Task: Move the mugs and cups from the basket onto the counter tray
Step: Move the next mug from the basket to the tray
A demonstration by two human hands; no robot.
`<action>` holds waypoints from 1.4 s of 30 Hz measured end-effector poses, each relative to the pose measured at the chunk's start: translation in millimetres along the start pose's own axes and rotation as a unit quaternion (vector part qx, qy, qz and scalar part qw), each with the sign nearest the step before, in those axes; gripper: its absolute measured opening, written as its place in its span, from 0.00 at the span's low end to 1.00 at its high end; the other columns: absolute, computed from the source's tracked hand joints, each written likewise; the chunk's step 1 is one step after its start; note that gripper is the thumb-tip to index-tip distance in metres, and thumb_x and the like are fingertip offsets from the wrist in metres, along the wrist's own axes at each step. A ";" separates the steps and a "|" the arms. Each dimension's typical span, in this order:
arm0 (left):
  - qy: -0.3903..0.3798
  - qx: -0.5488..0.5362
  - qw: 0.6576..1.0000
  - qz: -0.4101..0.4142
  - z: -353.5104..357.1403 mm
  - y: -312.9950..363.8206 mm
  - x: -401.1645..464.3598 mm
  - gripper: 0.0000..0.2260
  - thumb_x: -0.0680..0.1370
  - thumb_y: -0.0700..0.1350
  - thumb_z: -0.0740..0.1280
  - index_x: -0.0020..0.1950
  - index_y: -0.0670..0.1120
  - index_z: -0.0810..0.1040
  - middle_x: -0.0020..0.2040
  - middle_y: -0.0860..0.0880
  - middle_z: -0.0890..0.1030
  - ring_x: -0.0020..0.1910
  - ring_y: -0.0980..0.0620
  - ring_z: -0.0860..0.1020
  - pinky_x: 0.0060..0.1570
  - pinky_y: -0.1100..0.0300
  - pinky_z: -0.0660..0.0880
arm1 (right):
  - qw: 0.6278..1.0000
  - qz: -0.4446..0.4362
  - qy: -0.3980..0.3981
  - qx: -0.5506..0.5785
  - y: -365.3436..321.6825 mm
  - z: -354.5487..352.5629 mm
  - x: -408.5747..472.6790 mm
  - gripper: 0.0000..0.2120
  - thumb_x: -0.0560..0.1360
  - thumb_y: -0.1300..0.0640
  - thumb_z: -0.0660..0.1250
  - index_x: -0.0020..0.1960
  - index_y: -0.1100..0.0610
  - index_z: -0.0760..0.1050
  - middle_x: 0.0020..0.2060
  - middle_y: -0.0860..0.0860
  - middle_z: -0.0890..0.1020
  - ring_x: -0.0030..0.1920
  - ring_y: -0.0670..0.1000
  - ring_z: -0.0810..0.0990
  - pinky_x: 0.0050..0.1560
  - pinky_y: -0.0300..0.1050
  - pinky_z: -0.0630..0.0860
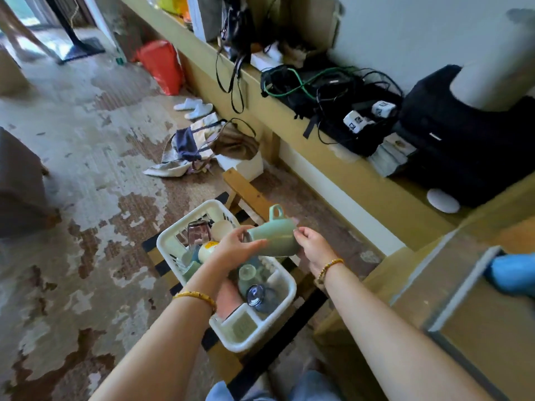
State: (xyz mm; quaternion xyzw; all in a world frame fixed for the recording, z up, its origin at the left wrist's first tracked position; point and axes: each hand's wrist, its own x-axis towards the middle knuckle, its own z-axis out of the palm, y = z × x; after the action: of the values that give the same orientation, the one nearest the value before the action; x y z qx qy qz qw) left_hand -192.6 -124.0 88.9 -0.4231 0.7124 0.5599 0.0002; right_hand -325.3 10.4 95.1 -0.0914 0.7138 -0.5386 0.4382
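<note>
A pale green mug [276, 235] lies on its side in the air above the white plastic basket [285, 302], its handle pointing up. My left hand [236, 246] grips it at the rim end and my right hand [312, 246] holds its base end. Inside the basket lie several more cups: a pinkish glass [198, 233], a cream cup [221, 228], a white cup with a yellow mark [207, 250], a clear glass [247, 273] and a dark blue glass [256, 295]. At the right, the grey tray's [460, 287] rim shows on the counter, with a blue item [514, 273] in it.
The basket rests on a low wooden stand with black straps [246, 195]. A yellow-green ledge [333, 163] along the wall carries cables, black bags and a black machine [463, 134]. Bags, cloth and white slippers [194, 107] lie on the worn floor.
</note>
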 end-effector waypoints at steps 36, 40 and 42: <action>-0.319 0.109 0.878 0.340 497.1 287.4 -149.7 0.25 0.66 0.44 0.77 0.57 0.55 0.69 0.50 0.55 0.78 0.53 0.53 0.76 0.56 0.55 0.74 | 0.852 -0.025 0.405 -0.331 88.1 -481.4 -251.6 0.14 0.73 0.65 0.58 0.53 0.53 0.77 0.50 0.55 0.82 0.51 0.59 0.79 0.46 0.46 0.75; -0.335 0.207 0.829 0.398 541.1 286.6 -159.2 0.27 0.66 0.50 0.76 0.61 0.54 0.69 0.53 0.54 0.78 0.52 0.54 0.75 0.51 0.59 0.72 | 0.833 0.047 0.379 -0.401 112.6 -510.0 -269.0 0.12 0.74 0.66 0.56 0.52 0.58 0.75 0.51 0.58 0.80 0.54 0.60 0.77 0.49 0.49 0.73; -0.341 0.232 0.809 0.420 562.3 283.9 -164.2 0.29 0.67 0.51 0.76 0.63 0.52 0.68 0.56 0.52 0.77 0.52 0.55 0.74 0.51 0.61 0.69 | 0.818 0.058 0.389 -0.419 127.0 -521.2 -276.5 0.11 0.76 0.65 0.57 0.55 0.58 0.73 0.54 0.56 0.77 0.57 0.58 0.74 0.53 0.49 0.72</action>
State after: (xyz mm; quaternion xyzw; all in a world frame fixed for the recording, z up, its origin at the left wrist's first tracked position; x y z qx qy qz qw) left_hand -524.6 428.0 183.4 0.1477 0.8834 0.4320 0.1060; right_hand -493.6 587.2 151.7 -0.0072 0.9857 -0.1513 0.0736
